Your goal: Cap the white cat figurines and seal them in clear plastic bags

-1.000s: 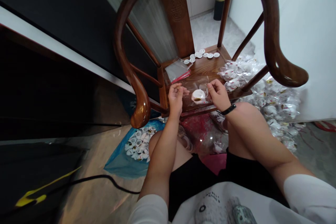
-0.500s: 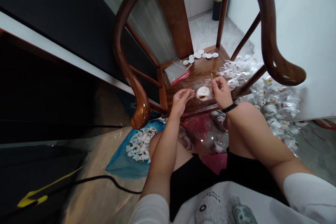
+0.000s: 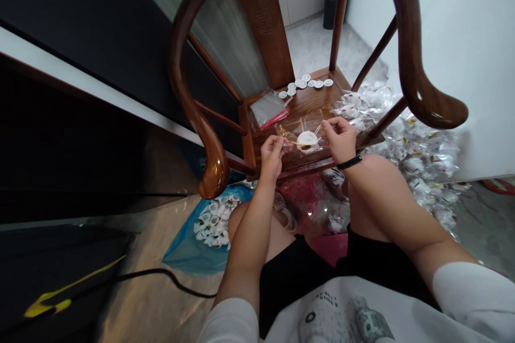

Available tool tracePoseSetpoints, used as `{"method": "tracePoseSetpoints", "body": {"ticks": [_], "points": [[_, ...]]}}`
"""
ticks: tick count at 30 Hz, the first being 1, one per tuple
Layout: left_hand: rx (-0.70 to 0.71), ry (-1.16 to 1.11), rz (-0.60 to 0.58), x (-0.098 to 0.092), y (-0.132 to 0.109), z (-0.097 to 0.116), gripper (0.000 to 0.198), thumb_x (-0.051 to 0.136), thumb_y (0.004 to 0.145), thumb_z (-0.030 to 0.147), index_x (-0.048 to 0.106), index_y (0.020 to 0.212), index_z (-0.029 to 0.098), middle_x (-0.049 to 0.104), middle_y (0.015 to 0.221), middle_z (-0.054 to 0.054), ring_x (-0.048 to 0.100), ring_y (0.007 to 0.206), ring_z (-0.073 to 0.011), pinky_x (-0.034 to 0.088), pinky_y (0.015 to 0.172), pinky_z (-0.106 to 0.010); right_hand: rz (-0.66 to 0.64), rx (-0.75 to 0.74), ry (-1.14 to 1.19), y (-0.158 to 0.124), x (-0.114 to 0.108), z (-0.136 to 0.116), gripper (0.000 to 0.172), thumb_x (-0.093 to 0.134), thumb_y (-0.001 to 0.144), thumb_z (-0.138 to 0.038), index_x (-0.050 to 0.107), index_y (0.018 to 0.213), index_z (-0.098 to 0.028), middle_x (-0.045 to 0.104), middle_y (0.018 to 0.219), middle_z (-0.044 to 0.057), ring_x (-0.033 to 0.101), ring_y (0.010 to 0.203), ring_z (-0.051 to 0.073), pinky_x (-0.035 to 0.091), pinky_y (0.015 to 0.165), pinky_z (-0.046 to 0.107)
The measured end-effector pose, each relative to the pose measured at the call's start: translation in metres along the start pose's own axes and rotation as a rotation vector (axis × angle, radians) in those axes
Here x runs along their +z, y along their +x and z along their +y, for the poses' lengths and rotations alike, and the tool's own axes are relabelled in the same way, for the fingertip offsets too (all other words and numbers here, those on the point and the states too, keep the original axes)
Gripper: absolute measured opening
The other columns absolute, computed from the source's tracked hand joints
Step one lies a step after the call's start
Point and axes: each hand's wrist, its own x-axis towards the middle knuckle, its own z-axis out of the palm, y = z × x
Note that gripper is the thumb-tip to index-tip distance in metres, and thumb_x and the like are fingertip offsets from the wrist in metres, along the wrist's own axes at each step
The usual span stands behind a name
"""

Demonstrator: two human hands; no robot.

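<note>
Clear plastic bag [image 3: 298,131] with a white round disc [image 3: 307,140] inside, centre frame: fingers of my left hand [image 3: 271,158] and right hand [image 3: 340,139] clamp its edges over the brown wooden chair seat [image 3: 317,102].

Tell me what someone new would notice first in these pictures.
The dark wooden armchair dominates the view, its curved arm sweeping around the frame. Over its seat, the left hand and right hand pinch a clear plastic bag holding a round white item. On the floor, a heap of small bagged white items spreads at right, and a blue plastic sheet holds loose white pieces at lower left.
</note>
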Motion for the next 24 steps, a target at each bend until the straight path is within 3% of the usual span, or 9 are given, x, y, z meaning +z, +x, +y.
{"method": "tracePoseSetpoints", "body": {"ticks": [7, 13, 20, 24], "points": [[0.156, 0.148, 0.077, 0.003, -0.003, 0.003, 0.041, 0.08, 0.089, 0.06, 0.066, 0.09, 0.021, 0.079, 0.092, -0.003, 0.079, 0.092, -0.0176, 0.064, 0.089, -0.033, -0.137, 0.131, 0.077, -0.004, 0.004, 0.008, 0.044, 0.077, 0.089, -0.061, 0.057, 0.079, -0.024, 0.05, 0.062, -0.006, 0.042, 0.053, 0.011, 0.034, 0.048, 0.024], [0.242, 0.258, 0.153, 0.007, -0.006, 0.007, 0.042, 0.075, 0.091, 0.063, 0.066, 0.093, 0.022, 0.078, 0.087, -0.003, 0.079, 0.082, -0.0185, 0.064, 0.08, -0.031, -0.251, 0.205, 0.14, -0.009, 0.005, -0.004, 0.045, 0.071, 0.091, -0.068, 0.072, 0.099, -0.024, 0.056, 0.065, -0.005, 0.045, 0.048, 0.01, 0.033, 0.044, 0.026], [0.244, 0.277, 0.123, 0.003, -0.007, 0.008, 0.04, 0.076, 0.092, 0.06, 0.067, 0.091, 0.022, 0.077, 0.081, -0.001, 0.077, 0.072, -0.0164, 0.064, 0.077, -0.03, -0.265, 0.296, 0.175, -0.012, 0.006, 0.0, 0.025, 0.066, 0.083, -0.035, 0.074, 0.103, -0.023, 0.059, 0.062, -0.006, 0.045, 0.045, 0.011, 0.031, 0.043, 0.027], [0.24, 0.272, 0.12, 0.003, -0.008, 0.01, 0.041, 0.076, 0.09, 0.062, 0.067, 0.089, 0.022, 0.075, 0.078, -0.001, 0.075, 0.071, -0.0162, 0.064, 0.077, -0.03, -0.275, 0.253, 0.089, -0.015, 0.009, 0.002, 0.019, 0.069, 0.082, -0.033, 0.075, 0.096, -0.022, 0.055, 0.058, -0.007, 0.043, 0.047, 0.011, 0.03, 0.045, 0.025]]}}
